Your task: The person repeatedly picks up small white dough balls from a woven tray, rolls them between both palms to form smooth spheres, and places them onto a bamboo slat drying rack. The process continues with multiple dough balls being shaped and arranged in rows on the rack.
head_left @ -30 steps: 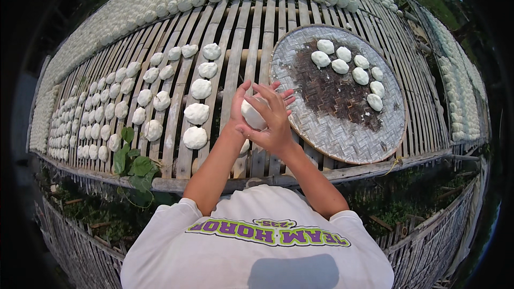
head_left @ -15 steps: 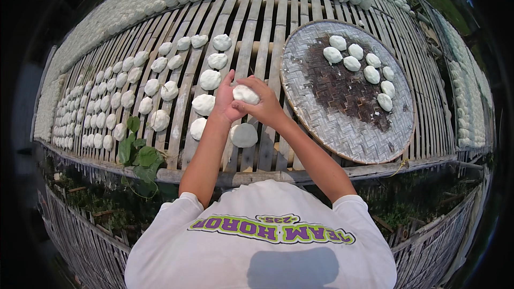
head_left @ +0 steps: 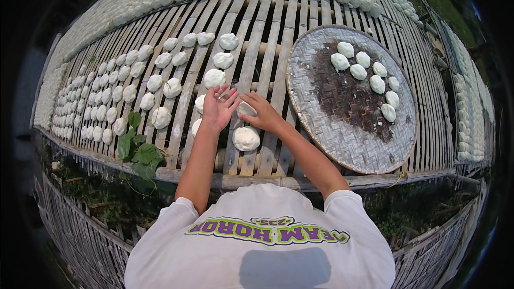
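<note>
Bamboo slats (head_left: 289,18) spread below as I watch from afar: my right grip (head_left: 265,115), half closed, has hold of a white lump (head_left: 246,109) at its left side, between fingers and thumb, too covered to show any long axis. My left grip (head_left: 217,114), fingers spread, holds nothing, left of that lump. Another round lump (head_left: 246,138) sits just bodyward of the right grip.

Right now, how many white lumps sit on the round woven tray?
9 white lumps on the tray: four clustered toward its far edge, five trailing down its right side; none looks hidden.
</note>
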`<state>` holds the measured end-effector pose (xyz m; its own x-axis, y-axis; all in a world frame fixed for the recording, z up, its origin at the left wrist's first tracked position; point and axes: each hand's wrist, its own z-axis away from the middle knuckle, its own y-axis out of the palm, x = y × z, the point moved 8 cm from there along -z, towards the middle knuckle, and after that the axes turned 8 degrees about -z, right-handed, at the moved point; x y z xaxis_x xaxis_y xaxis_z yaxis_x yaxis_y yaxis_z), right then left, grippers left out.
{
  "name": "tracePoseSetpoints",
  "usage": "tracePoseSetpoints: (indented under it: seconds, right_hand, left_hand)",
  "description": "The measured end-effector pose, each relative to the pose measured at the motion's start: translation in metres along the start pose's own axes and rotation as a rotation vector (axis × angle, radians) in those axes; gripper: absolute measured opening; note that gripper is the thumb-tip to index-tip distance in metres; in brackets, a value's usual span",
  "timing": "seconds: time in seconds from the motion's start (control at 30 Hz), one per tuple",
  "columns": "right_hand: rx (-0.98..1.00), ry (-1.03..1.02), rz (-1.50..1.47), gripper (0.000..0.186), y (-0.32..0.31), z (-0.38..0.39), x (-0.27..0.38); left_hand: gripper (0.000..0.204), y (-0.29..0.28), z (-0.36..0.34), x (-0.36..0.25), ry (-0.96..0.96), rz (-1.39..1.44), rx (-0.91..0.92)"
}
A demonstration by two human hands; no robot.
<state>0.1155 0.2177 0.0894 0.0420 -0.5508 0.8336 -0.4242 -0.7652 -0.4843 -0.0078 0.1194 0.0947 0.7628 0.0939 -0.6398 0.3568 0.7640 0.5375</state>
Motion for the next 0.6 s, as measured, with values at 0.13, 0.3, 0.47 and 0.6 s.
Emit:
tracePoseSetpoints:
  seconds: [0.13, 0.3, 0.47, 0.6]
  right_hand:
    - [-0.286, 0.152, -0.126, 0.050, -0.054, 0.033, -0.005]
    - [-0.557, 0.272, -0.287, 0.030, -0.149, 0.103, -0.024]
    - [-0.954, 0.353, -0.006, 0.020, -0.290, 0.198, -0.063]
    - [-1.202, 0.581, 0.531, 0.036, -0.390, 0.286, -0.107]
  left_hand:
    - [0.035, 0.008, -0.010, -0.012, 0.386, -0.405, -0.070]
    - [0.047, 0.067, -0.025, 0.027, 0.837, -1.457, 0.182]
    - [0.065, 0.074, -0.048, 0.077, 0.821, -2.156, 0.129]
    - [0.062, 0.068, -0.046, 0.077, 0.801, -2.113, 0.142]
